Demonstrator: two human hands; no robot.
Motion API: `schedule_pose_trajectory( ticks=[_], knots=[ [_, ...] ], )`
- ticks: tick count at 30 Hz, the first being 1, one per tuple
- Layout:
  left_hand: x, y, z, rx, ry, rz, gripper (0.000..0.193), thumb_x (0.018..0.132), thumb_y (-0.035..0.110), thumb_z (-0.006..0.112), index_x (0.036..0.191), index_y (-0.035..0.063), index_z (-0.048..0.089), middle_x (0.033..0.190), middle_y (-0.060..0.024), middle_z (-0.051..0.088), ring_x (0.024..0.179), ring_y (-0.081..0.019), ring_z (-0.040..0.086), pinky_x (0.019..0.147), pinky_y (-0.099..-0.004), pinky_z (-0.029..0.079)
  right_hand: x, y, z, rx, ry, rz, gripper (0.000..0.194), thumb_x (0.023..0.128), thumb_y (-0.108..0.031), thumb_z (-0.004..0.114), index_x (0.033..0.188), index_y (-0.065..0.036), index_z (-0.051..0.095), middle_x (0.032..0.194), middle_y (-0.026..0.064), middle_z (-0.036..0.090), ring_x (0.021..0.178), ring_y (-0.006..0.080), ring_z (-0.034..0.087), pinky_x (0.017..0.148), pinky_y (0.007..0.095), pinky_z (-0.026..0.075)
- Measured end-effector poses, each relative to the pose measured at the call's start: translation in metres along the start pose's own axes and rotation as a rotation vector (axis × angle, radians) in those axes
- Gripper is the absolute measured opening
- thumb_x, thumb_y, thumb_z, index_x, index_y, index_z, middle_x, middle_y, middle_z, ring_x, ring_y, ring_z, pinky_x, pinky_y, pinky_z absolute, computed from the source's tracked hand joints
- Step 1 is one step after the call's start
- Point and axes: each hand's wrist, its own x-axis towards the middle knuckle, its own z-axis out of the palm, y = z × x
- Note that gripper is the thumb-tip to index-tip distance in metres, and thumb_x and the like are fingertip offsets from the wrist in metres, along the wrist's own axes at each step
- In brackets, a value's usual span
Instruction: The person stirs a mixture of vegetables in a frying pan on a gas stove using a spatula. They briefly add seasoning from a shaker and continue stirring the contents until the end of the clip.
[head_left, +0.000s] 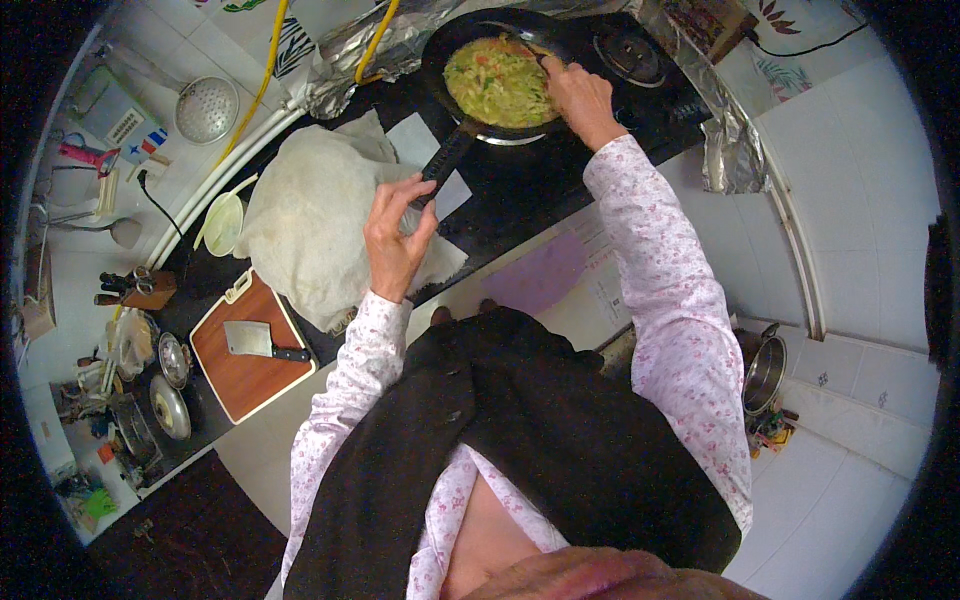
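Observation:
A dark wok (439, 71) stands over a hob, holding a yellow-green food mixture (499, 86) with red and dark green bits in liquid. My left hand (401, 229) grips the end of the wok's black handle (448, 161) between thumb and fingers. Over the wok's right side, my right hand (577, 94) is closed on a thin utensil that reaches toward the food; its kind cannot be told, as the hand hides most of it. Left of the handle, a pale cloth (307, 217) drapes over something bulky, which it hides.
A cleaver (251, 339) lies on a brown cutting board (247, 382) at the left. A green bowl (223, 223), a knife block (154, 291) and metal lids (171, 406) stand nearby. The second burner (630, 54) is right of the wok. Foil (731, 161) covers the counter's edge.

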Motion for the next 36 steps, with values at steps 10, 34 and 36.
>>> schedule_pose_trajectory(
  ticks=[10, 34, 36],
  knots=[
    [-0.007, -0.005, 0.002, 0.012, 0.008, -0.034, 0.026, 0.078, -0.003, 0.071, 0.103, 0.0039, 0.072, 0.11, -0.0153, 0.07, 0.095, -0.0274, 0.07, 0.083, -0.0346, 0.055, -0.002, 0.025, -0.019, 0.176, 0.11, 0.073, 0.034, 0.095, -0.027, 0.059, 0.127, -0.016, 0.06, 0.093, 0.0167, 0.072, 0.085, 0.037, 0.068, 0.073, 0.0487, 0.053],
    [0.002, 0.002, 0.002, -0.002, 0.004, -0.032, 0.026, 0.078, -0.003, 0.071, 0.103, 0.0045, 0.072, 0.11, -0.0154, 0.07, 0.101, -0.0292, 0.069, 0.087, -0.0366, 0.055, 0.013, 0.015, -0.013, 0.097, -0.018, 0.05, 0.032, 0.092, -0.026, 0.059, 0.121, -0.012, 0.063, 0.087, 0.0171, 0.072, 0.083, 0.0375, 0.069, 0.071, 0.0512, 0.053],
    [0.001, 0.001, 0.002, 0.0, 0.001, -0.036, 0.026, 0.078, -0.003, 0.072, 0.103, 0.0046, 0.072, 0.11, -0.0154, 0.07, 0.101, -0.0291, 0.069, 0.087, -0.0366, 0.055, 0.02, 0.011, -0.011, 0.04, -0.02, -0.006, 0.031, 0.091, -0.025, 0.061, 0.119, -0.012, 0.063, 0.086, 0.0166, 0.072, 0.083, 0.0369, 0.069, 0.069, 0.0507, 0.054]
  ],
)
